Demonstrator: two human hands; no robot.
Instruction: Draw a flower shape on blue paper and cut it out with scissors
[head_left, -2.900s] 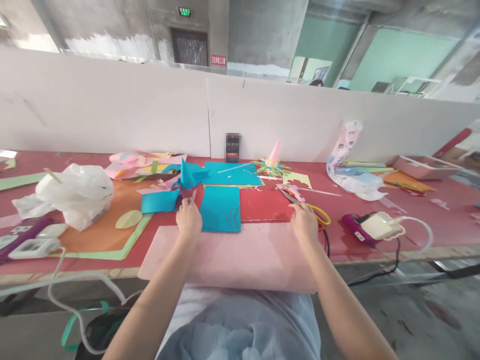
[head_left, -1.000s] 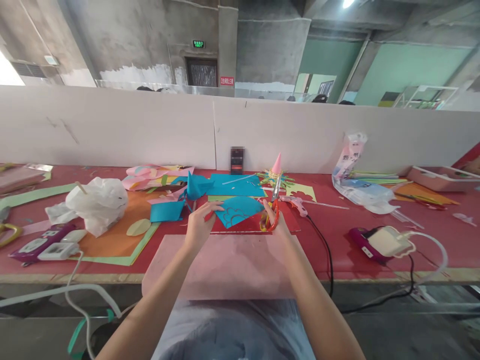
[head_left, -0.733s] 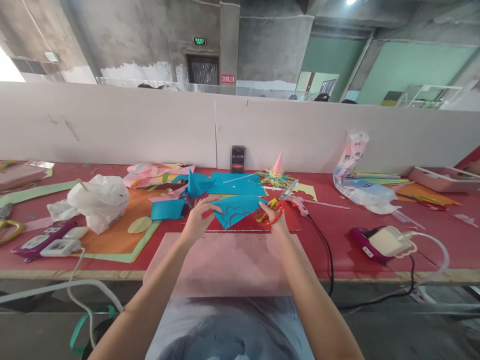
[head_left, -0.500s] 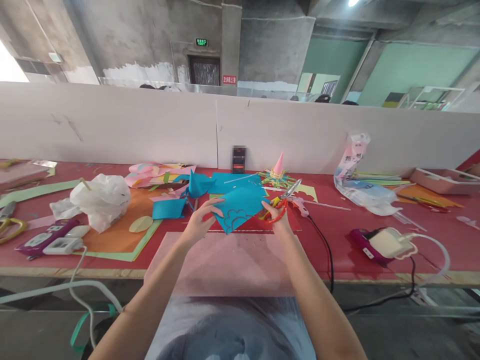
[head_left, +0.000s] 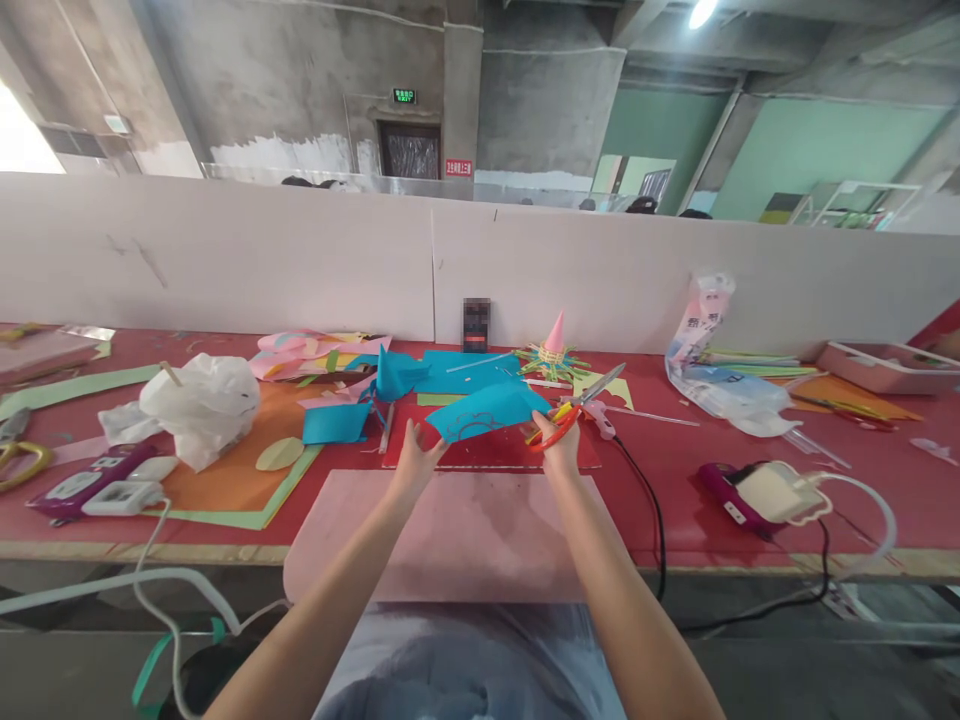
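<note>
White plastic bag (head_left: 202,405) on orange paper (head_left: 238,445).

lighting: bright, diffuse, slightly hazy. sources: one ceiling lamp (head_left: 703,13) at one o'clock, burnt to white; one pale opening (head_left: 21,130) at ten o'clock, blown out. shadows: soft-edged, faint on the pink mat (head_left: 450,555) at six o'clock; deeper gloom on the floor (head_left: 862,665) at four o'clock. glare: mild, pale sheen on the red tabletop (head_left: 652,500). distortion: wide-lens stretching toward the rim. definition: fine detail soft throughout; one dark upright object (head_left: 476,325) at twelve o'clock, pixelated.
</note>
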